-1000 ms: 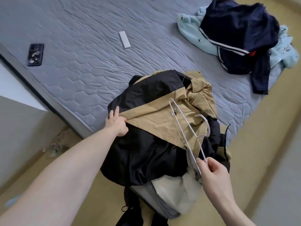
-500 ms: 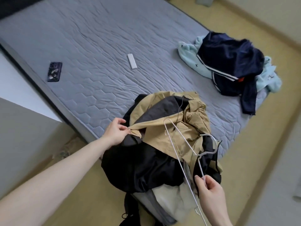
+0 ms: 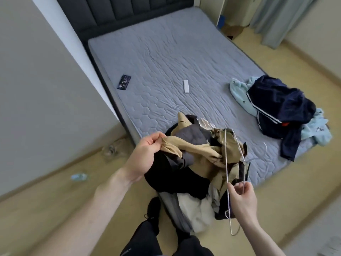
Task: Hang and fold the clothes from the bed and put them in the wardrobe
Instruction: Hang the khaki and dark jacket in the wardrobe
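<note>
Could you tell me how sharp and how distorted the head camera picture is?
Head view: wide-angle bending curves the mattress edges and the floor line; the left hand, right hand and white wire hanger are fairly sharp; the frame corners and the bottle on the floor are smeared; light is soft, without glare.

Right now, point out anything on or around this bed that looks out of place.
A clear plastic bottle lies on the floor left of the bed. A dark phone and a white remote sit loose on the mattress among clothes being sorted.
</note>
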Available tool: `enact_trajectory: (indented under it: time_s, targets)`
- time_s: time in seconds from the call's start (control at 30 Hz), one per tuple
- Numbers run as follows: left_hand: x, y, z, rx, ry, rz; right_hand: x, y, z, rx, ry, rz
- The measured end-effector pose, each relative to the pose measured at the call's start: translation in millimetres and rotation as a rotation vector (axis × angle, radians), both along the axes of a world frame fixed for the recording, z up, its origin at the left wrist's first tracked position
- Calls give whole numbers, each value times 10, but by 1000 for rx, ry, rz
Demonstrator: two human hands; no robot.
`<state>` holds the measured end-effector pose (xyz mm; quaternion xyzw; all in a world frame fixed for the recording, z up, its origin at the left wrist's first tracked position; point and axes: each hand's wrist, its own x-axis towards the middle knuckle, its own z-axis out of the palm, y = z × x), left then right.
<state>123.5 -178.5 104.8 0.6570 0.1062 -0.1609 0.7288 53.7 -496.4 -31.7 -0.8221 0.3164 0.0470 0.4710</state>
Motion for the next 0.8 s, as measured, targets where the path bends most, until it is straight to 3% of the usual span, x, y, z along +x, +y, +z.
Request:
enact_trajectory:
  time_s: [0.23,0.57,0.8]
  targets:
    - [-851,63,935,-24,-224,165,152,-279,-20,-160,72,268]
    - [-2027,190,1394,81,-291,387,711,209,-44,-149,109,574]
    - [-2632,323,1507,144,-252,453,399,789,-383,-237,421,857]
